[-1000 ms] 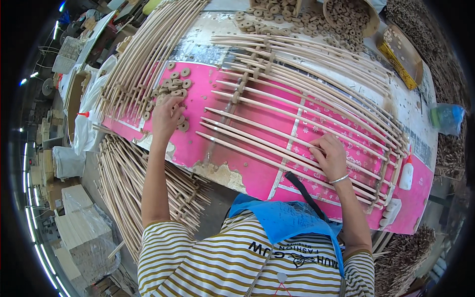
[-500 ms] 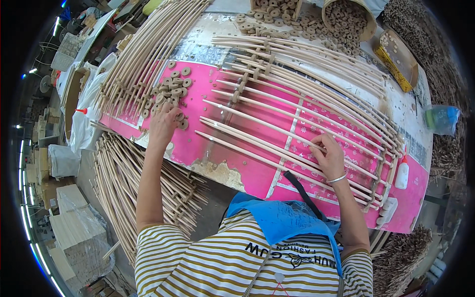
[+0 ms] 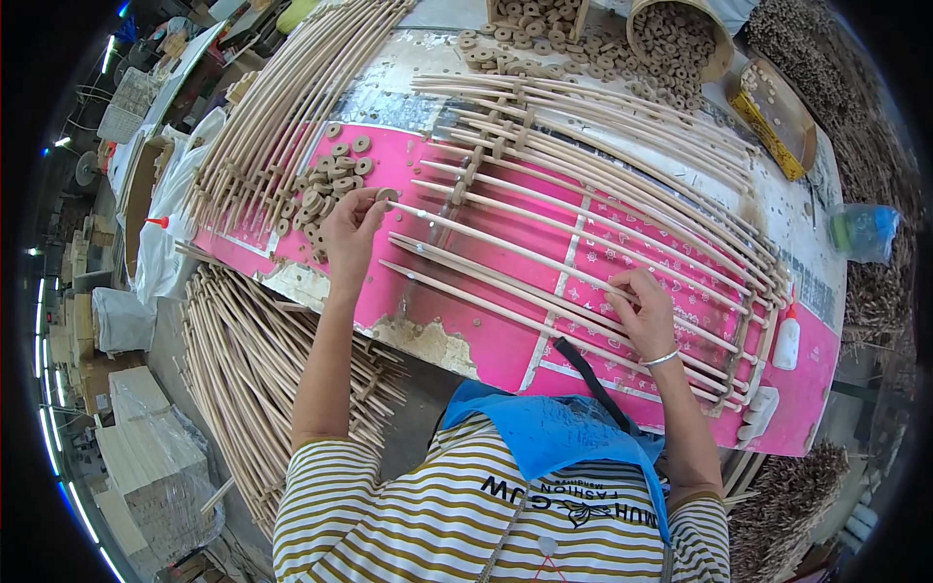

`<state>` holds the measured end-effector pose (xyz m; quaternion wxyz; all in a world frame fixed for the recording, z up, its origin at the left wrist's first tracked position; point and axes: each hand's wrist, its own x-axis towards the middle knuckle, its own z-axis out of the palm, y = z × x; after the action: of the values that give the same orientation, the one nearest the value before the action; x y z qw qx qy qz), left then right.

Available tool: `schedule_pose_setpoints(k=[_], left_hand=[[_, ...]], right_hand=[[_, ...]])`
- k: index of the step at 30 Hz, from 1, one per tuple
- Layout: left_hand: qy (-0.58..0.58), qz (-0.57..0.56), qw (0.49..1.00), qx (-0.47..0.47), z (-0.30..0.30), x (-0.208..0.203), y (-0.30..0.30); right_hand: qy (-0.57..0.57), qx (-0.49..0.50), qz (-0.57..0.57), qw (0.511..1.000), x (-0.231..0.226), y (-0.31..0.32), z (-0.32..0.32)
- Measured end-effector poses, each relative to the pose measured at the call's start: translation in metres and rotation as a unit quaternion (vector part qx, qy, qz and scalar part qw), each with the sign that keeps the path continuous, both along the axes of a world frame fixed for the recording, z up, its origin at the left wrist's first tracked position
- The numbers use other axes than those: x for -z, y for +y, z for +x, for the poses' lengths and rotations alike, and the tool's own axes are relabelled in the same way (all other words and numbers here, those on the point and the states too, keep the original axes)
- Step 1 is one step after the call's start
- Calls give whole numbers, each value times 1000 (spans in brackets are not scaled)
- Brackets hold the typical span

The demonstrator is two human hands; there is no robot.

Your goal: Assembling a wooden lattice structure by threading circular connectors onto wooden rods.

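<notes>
My left hand [image 3: 352, 228] pinches a round wooden ring [image 3: 387, 195] with a hole, right at the left tip of a thin wooden stick [image 3: 505, 246]. Whether the ring sits over the tip or only touches it, I cannot tell. Farther along, the fingers of my right hand [image 3: 644, 313] are closed on that same stick. White glue shows near the tip. Parallel sticks lie beside it, and several on the far side carry rings [image 3: 461, 185] near their left ends. A pile of loose rings [image 3: 338, 180] lies left of my left hand.
Bundled sticks [image 3: 282, 107] lie at the far left, and more sticks [image 3: 262, 369] are stacked below the table edge. A tipped bucket [image 3: 721, 49] of rings stands at the back, with a yellow box [image 3: 773, 126] beside it. A white glue bottle [image 3: 787, 340] stands at right.
My left hand has moved right from the ring pile, bringing a ring to the stick's tip. My right hand stays at nearly the same place on the stick.
</notes>
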<state>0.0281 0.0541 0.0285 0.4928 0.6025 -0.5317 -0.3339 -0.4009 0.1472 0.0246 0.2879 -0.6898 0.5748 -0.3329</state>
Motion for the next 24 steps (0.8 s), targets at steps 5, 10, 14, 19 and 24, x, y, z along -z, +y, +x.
schedule_pose_setpoints(k=[5, 10, 14, 19, 24], left_hand=[[-7, -30, 999, -25, -12, 1, 1], [-152, -70, 986, -23, -39, -3, 10], [-236, -87, 967, -37, -50, -6, 16], [-228, -77, 970, -22, -65, -4, 17], [-200, -117, 972, 25, -61, 22, 11]], right_hand=[[10, 12, -35, 999, 2, -3, 2], [22, 13, -51, 998, -5, -7, 10], [67, 13, -83, 994, -7, -9, 10], [147, 9, -121, 982, -8, -12, 2], [97, 5, -87, 991, 6, -19, -4]])
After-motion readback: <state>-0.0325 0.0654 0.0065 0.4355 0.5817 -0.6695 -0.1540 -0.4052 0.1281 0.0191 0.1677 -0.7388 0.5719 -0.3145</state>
